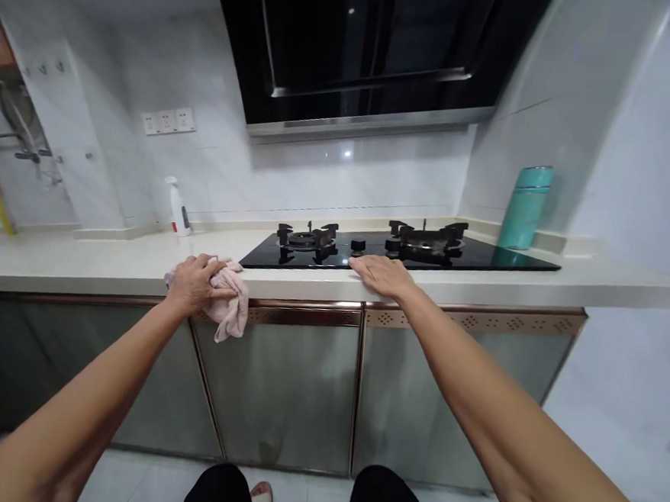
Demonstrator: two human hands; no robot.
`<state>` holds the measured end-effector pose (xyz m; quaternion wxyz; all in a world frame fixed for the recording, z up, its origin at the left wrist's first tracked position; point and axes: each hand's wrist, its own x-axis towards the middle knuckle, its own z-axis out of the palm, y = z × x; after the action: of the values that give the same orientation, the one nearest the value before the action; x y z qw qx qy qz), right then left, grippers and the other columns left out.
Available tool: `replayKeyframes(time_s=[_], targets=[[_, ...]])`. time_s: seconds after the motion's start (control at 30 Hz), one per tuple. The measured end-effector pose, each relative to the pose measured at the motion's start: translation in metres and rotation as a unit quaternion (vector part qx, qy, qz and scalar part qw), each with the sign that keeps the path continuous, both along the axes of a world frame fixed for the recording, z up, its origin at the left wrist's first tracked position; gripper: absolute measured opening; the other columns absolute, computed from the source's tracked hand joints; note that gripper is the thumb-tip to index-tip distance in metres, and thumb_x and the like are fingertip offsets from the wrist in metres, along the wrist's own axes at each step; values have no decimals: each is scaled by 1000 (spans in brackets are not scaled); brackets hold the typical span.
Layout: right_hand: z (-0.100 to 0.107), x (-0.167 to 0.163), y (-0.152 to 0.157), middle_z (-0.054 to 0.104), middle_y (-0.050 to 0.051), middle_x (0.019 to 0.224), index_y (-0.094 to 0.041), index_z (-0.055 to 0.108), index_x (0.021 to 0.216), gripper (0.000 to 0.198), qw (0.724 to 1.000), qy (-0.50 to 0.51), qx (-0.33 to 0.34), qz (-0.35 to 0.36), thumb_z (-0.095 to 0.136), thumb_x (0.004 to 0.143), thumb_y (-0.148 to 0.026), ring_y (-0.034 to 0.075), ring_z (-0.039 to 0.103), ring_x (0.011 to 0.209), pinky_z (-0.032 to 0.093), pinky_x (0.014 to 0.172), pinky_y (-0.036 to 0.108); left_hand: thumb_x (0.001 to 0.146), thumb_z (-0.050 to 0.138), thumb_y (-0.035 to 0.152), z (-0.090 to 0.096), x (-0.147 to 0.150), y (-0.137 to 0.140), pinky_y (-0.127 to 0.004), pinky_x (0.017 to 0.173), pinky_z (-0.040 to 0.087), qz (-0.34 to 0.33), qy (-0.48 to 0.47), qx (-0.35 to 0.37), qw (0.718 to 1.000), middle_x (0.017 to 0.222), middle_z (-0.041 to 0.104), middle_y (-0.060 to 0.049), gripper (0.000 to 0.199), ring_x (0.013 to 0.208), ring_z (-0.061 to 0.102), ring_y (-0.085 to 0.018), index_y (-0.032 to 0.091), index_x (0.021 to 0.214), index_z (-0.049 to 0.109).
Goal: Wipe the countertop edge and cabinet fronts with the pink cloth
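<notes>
My left hand (193, 283) is closed around a pale pink cloth (231, 301) at the counter's front edge. Part of the cloth hangs down over the cabinet front. My right hand (382, 275) lies flat at the front edge of the black gas stove (484, 255), fingers stretched out and holding nothing. Just beyond its fingertips stand two black control knobs (358, 246). A left burner (307, 240) and a right burner (427, 241) carry black pan supports.
A white spray bottle (177, 208) stands on the white counter (99, 257) at the left. At the right stands a turquoise flask-like container (524, 209). The dark range hood (372, 47) overhangs the stove. Glass-fronted cabinets (279, 392) line the space below.
</notes>
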<state>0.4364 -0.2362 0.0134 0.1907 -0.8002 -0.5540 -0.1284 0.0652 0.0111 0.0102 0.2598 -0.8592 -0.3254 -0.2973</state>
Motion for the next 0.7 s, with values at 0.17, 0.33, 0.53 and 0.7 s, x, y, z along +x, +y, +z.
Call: replayKeyframes(time_s=[0.17,0.33,0.53,0.7], targets=[[0,-1,1,62,12,139,-25,66,119,79,1000,12,14,0,7,97,-72,37,54,127,39,105,62,80,64,74,-2,50,-45,-46,90,43,-17,12,27,999,120,64,-12,65,107,55,-36,28,125,65],[0,0,1,62,13,141,-24,67,121,82,999,28,18,2,7,96,-73,39,53,130,36,107,64,77,71,72,-4,136,-106,-44,88,41,-110,60,42,991,116,62,-13,68,104,52,-33,21,121,64],[2,10,3,55,9,150,-26,56,141,78,998,47,28,17,2,100,-64,35,49,139,37,113,58,80,73,65,-6,228,-158,-42,87,41,-235,57,40,969,112,62,-14,64,102,56,-31,18,121,60],[3,18,-2,44,9,159,-21,48,148,83,990,64,106,70,-8,99,-60,23,38,148,34,120,43,76,78,57,-6,241,-152,-42,94,45,-274,17,-2,962,120,59,-12,70,111,57,-30,18,126,49]])
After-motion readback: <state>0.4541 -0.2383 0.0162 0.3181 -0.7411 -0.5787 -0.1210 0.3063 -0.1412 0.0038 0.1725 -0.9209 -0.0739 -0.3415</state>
